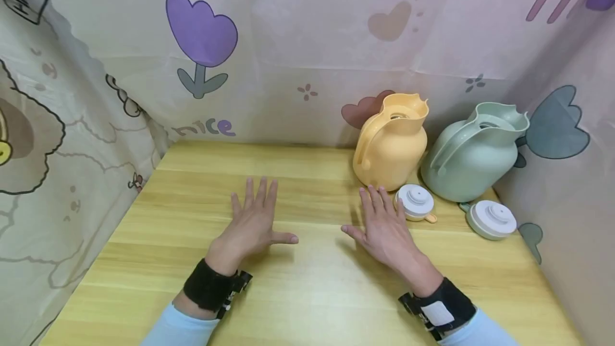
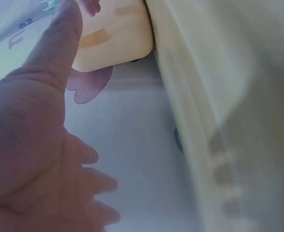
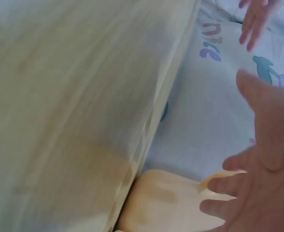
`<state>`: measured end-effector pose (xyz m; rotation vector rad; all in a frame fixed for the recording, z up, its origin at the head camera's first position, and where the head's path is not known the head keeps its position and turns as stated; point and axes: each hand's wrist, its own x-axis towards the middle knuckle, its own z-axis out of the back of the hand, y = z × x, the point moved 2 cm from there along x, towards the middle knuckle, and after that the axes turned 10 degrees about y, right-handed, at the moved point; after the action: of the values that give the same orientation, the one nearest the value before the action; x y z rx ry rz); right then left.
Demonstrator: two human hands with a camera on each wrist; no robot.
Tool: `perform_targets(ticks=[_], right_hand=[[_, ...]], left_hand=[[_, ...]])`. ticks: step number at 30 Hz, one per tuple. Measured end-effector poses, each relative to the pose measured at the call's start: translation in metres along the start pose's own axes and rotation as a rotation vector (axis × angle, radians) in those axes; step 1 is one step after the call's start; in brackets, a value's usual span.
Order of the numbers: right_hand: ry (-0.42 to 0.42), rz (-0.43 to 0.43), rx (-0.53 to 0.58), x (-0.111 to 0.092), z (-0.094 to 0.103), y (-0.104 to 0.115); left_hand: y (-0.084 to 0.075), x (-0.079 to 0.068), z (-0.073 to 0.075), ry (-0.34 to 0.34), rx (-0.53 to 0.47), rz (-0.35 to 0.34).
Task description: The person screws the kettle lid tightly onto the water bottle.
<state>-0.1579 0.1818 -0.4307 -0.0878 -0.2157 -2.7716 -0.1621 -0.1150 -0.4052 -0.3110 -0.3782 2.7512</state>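
Observation:
My left hand [image 1: 253, 223] is held over the middle left of the wooden table, fingers straight and spread, thumb pointing right, holding nothing. Opposite it, my right hand [image 1: 386, 228] stretches its fingers forward with the thumb out to the left, also holding nothing. Just beyond the right fingertips stands a yellow jug [image 1: 396, 148] with a handle and a spout. A white round lid [image 1: 416, 201] with a yellow tab lies beside those fingers, partly overlapped by them in the head view. The left wrist view shows the left palm [image 2: 26, 159] above the table, the jug's base behind the thumb.
A green jug [image 1: 475, 154] stands at the back right, tilted-looking in the head view. In front of it lies a white and green lid [image 1: 492, 219] near the right table edge. Patterned cloth [image 1: 298, 25] hangs behind and along both sides of the table [image 1: 307, 303].

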Motion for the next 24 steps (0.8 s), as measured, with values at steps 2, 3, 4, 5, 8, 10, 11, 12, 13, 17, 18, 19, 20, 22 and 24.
perform_targets(ticks=[2, 3, 4, 5, 8, 10, 11, 12, 13, 17, 18, 19, 20, 22, 24], right_hand=[[-0.039, 0.009, 0.044, 0.0, 0.003, -0.001], [-0.058, 0.016, 0.066, -0.001, 0.005, -0.001], [-0.072, 0.018, 0.088, -0.001, 0.006, -0.001], [-0.083, 0.018, 0.109, -0.002, 0.008, -0.001], [-0.096, 0.007, 0.134, -0.004, 0.01, 0.001], [-0.09, -0.002, 0.137, -0.004, 0.011, 0.003], [-0.083, -0.006, 0.137, -0.004, 0.01, 0.005], [-0.074, -0.009, 0.135, -0.004, 0.01, 0.006], [-0.064, -0.012, 0.132, -0.003, 0.01, 0.008], [-0.033, -0.012, 0.133, -0.002, 0.007, 0.015], [-0.029, -0.008, 0.132, -0.001, 0.007, 0.016], [-0.027, -0.004, 0.132, -0.001, 0.006, 0.017], [-0.026, 0.0, 0.133, -0.001, 0.006, 0.018], [-0.026, 0.005, 0.135, -0.001, 0.005, 0.02], [-0.023, 0.006, 0.134, -0.001, 0.005, 0.02]], left_hand=[[-0.004, 0.008, 0.006, -0.005, -0.004, -0.028], [-0.008, 0.013, 0.01, -0.011, -0.006, -0.046], [-0.012, 0.019, 0.014, -0.019, -0.007, -0.069], [-0.017, 0.025, 0.02, -0.026, -0.007, -0.095], [-0.038, 0.047, 0.037, -0.044, -0.022, -0.174], [-0.053, 0.062, 0.047, -0.058, -0.038, -0.217], [-0.061, 0.069, 0.052, -0.058, -0.054, -0.228], [-0.068, 0.077, 0.056, -0.062, -0.071, -0.238], [-0.075, 0.084, 0.06, -0.061, -0.094, -0.241], [-0.099, 0.11, 0.07, -0.065, -0.228, -0.238], [-0.103, 0.116, 0.071, -0.066, -0.268, -0.241], [-0.108, 0.123, 0.071, -0.068, -0.307, -0.239], [-0.113, 0.129, 0.071, -0.073, -0.347, -0.24], [-0.121, 0.141, 0.069, -0.083, -0.407, -0.229], [-0.128, 0.151, 0.067, -0.095, -0.458, -0.215]])
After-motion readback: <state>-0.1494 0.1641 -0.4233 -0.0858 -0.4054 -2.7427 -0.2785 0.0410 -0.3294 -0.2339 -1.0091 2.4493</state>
